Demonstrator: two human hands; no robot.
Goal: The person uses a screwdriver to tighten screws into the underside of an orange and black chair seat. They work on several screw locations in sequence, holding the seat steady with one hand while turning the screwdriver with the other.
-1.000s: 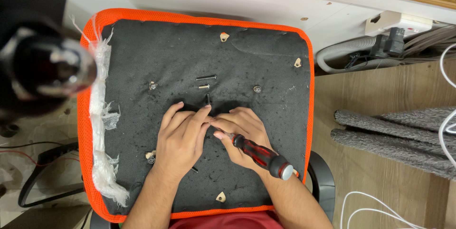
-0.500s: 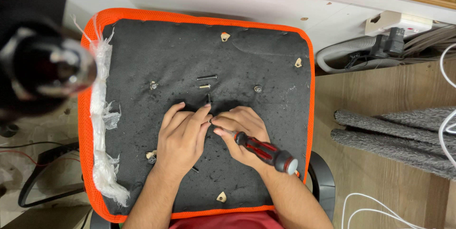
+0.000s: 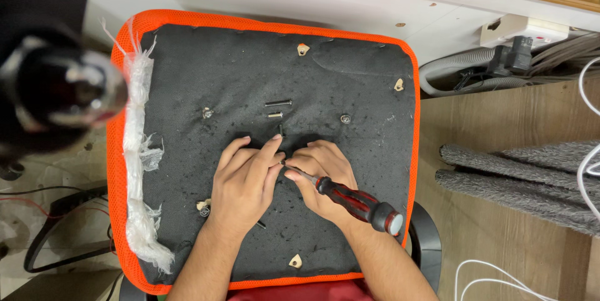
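At frame centre the right hand (image 3: 322, 173) grips a red-and-black screwdriver (image 3: 350, 198); the left hand (image 3: 244, 182), fingers flat and holding nothing, steadies its tip; a slipped tip could jab those fingers or knock the loose bolts (image 3: 277, 108) off the upturned seat base (image 3: 187, 88).

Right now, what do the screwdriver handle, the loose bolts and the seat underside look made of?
Screwdriver in the right hand: handle looks like moulded plastic or rubber, red and black with a glossy sheen; its shaft is bare metal.
Loose bolts: metal, dull silvery glint.
Seat underside: black fibrous cloth, matte and speckled with lint, with an orange mesh fabric border, its weave visible.
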